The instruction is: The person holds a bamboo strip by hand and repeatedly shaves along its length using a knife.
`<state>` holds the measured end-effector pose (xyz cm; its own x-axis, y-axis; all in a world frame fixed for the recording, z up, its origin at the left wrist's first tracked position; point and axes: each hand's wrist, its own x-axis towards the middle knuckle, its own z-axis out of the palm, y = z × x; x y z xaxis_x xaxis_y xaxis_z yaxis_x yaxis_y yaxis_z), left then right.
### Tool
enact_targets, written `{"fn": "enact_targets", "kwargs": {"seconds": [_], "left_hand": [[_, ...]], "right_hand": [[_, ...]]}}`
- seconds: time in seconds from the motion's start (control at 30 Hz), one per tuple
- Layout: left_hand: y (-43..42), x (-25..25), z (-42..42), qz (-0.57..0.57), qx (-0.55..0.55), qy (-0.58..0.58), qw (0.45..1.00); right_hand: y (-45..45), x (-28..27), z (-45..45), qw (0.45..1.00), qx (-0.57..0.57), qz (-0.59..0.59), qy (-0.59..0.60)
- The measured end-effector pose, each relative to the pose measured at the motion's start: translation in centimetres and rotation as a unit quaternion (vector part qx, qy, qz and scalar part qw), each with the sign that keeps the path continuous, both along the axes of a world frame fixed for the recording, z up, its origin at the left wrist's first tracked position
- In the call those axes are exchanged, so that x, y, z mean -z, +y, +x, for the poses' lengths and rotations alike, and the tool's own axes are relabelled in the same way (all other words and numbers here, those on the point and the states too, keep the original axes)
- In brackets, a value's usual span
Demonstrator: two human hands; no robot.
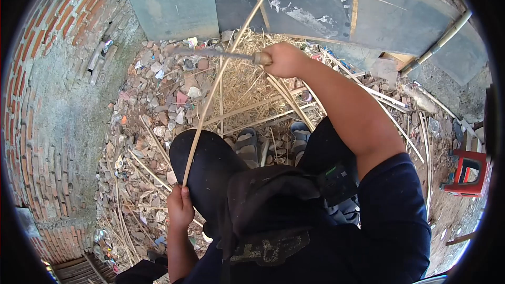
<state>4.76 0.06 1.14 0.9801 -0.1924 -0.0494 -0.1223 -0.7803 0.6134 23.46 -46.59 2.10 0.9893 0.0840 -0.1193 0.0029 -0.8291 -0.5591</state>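
Note:
My left hand (pixel 180 208) is closed around the lower end of a long, pale bamboo strip (pixel 209 102), beside my left knee. The strip slants up and away across my dark-trousered leg, its far end near the panels. My right hand (pixel 285 60) grips the wooden handle of a knife (pixel 210 52) out in front of me. Its blade points left and crosses the upper part of the strip. It looks blurred, and whether it touches the strip I cannot tell. Pale shavings (pixel 247 87) lie in a heap beneath the blade.
Rubble (pixel 152 94) and several loose strips (pixel 392 106) cover the ground. A brick wall (pixel 52 126) stands at left, grey-blue panels (pixel 326 8) ahead. My sandalled feet (pixel 247 147) rest among the stones. A red plastic stool (pixel 468 173) is at far right.

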Motion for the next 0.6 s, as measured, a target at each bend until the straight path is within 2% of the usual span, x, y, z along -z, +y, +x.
{"fn": "enact_targets", "kwargs": {"seconds": [0.13,0.17,0.27,0.4,0.43,0.53,0.6], "left_hand": [[0.5,-1.5,0.2,-0.016,-0.005,0.051,0.999],[1.1,-1.3,0.1,-0.022,-0.005,0.069,0.997],[1.6,-1.2,-0.5,-0.072,0.011,0.114,0.991],[1.6,-1.2,-1.6,-0.069,0.011,0.126,0.990],[1.8,-0.9,-1.7,-0.078,0.008,0.130,0.988],[2.3,-0.5,-2.0,-0.092,-0.002,0.131,0.987],[2.1,-0.7,-2.0,-0.083,-0.006,0.122,0.989]], "right_hand": [[-0.5,-0.6,-0.5,0.996,0.043,-0.063,-0.050],[-0.4,-0.9,-0.6,0.997,0.038,-0.058,-0.029],[0.9,-2.7,-2.1,0.992,-0.051,-0.107,-0.054],[2.5,-3.8,-4.0,0.969,-0.136,-0.192,-0.072],[2.1,-3.5,-3.7,0.980,-0.140,-0.133,-0.052],[0.3,-1.1,-1.1,0.990,-0.111,-0.077,0.027],[0.9,-1.0,-1.2,0.990,-0.114,-0.078,0.001]]}}
